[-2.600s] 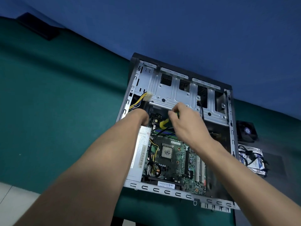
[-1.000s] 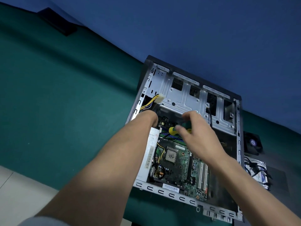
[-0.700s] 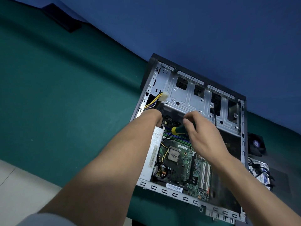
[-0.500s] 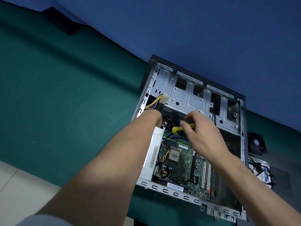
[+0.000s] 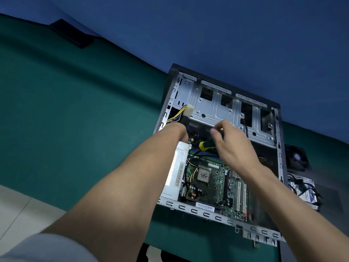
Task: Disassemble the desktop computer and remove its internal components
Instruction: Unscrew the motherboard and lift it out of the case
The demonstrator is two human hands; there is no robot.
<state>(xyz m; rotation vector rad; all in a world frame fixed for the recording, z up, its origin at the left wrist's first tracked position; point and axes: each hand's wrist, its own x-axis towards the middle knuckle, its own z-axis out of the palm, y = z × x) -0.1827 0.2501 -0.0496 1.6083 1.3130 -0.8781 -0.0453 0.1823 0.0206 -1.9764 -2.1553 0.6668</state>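
Both hands work deep in the open computer case [image 5: 217,110] on the green table: the right hand [image 5: 232,146] grips a yellow-green screwdriver [image 5: 206,145], which should stay straight on its screw, while the left hand's [image 5: 177,132] fingers are hidden.

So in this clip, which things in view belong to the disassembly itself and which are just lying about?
In the job:
- computer case, open on the table
- motherboard
- power supply
- screwdriver, gripped by the right hand
- left hand, reaching inside, fingers hidden

Lying about:
- fan, right of the case
- hard drive with cables
- black object at the table's far edge
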